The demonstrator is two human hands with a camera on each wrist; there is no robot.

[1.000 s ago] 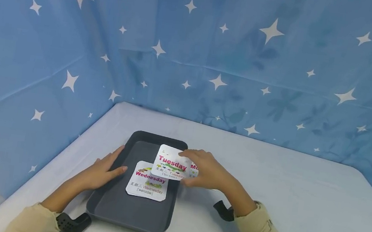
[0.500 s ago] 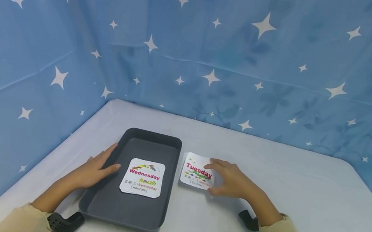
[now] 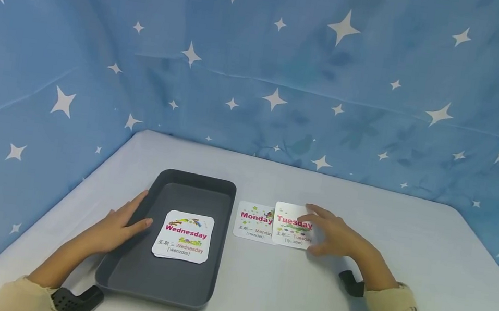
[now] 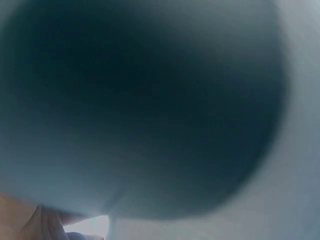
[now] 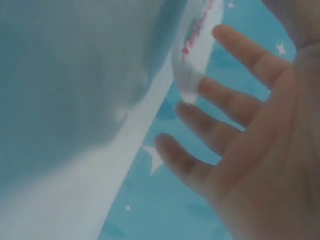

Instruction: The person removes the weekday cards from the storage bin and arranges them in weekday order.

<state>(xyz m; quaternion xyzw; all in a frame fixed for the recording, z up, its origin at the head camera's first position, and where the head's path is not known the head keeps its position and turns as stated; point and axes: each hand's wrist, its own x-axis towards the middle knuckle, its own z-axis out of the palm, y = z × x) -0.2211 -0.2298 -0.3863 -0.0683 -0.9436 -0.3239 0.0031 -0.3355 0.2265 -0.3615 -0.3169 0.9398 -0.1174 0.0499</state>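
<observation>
In the head view, my right hand (image 3: 338, 236) pinches the right side of a square white Tuesday card (image 3: 285, 238). That card overlaps the right edge of a Monday card (image 3: 250, 225), which lies on the table to the right of the grey tray (image 3: 152, 284). The right wrist view shows spread fingertips (image 5: 190, 112) at the card's edge; the thumb is not visible there. My left hand (image 3: 115, 230) rests on the tray's left rim, fingers extended. Inside the tray lies a small stack with a Wednesday card (image 3: 183, 238) on top.
A white cloth covers the table (image 3: 287, 297). Blue curtains with white stars (image 3: 275, 98) rise behind the table and along its left side. A dark tray surface (image 4: 150, 100) fills most of the left wrist view, blurred.
My right hand has carried the Tuesday card rightward, from above the tray across the Monday card to its right side. The Monday card is now mostly uncovered. My left hand stays at the tray.
</observation>
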